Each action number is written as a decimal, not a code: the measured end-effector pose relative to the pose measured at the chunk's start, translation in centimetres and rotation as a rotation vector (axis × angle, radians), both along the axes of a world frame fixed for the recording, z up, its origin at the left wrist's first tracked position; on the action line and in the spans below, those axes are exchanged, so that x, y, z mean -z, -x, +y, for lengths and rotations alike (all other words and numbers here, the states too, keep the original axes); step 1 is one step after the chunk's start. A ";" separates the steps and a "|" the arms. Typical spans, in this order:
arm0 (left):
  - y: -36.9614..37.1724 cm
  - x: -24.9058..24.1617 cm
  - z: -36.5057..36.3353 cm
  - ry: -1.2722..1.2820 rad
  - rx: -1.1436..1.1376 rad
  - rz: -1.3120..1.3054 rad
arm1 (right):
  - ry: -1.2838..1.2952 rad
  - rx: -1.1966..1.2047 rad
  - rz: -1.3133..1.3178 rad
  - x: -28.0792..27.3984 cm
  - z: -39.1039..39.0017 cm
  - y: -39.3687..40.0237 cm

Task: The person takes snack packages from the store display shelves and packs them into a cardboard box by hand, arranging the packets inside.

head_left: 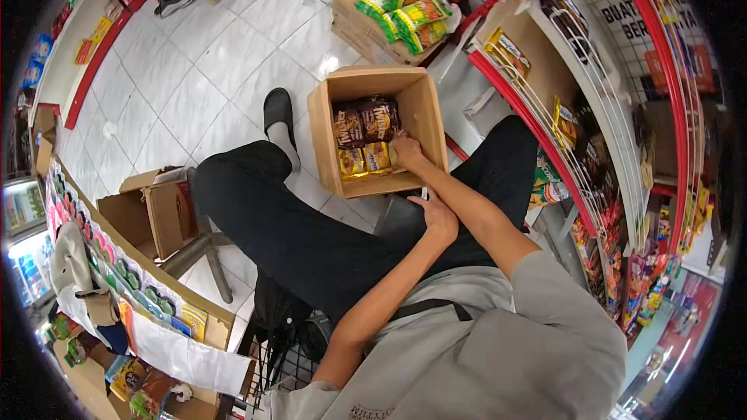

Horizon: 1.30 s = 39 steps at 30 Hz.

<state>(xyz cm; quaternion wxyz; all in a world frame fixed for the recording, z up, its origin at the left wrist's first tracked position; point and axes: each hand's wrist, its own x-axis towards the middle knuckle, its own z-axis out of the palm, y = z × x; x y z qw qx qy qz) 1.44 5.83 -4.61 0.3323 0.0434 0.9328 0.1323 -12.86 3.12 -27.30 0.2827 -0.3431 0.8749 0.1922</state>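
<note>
An upright cardboard box stands open between my legs. Inside lie brown snack packs marked "Twister" and, nearer to me, yellow snack packs. My right hand reaches into the box at the packs' right side, fingers curled down; what they grip, if anything, is hidden. Just outside the box's near right corner is my left hand, its fingers bent together around something small and pale that I cannot make out. My right forearm passes close beside it.
Green and yellow packs lie on another carton beyond the box. Red-edged snack shelves rise at my right. To the left are an open carton and a display counter. Another person's foot shows at far left.
</note>
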 end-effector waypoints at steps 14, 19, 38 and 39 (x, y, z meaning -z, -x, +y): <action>-0.3 1.4 -3.1 -0.178 -0.003 -0.008 | -0.046 -0.267 -0.178 -1.2 -1.4 0.0; 0.3 1.5 -1.9 -0.088 0.089 -0.038 | 0.058 0.010 -0.294 -8.4 -1.5 -0.6; 7.1 8.4 -1.7 -0.254 0.025 0.149 | 0.926 0.682 0.949 -50.8 39.6 -8.7; 7.1 8.4 -1.7 -0.308 0.034 -0.016 | 0.962 0.763 0.936 -52.6 40.4 -6.9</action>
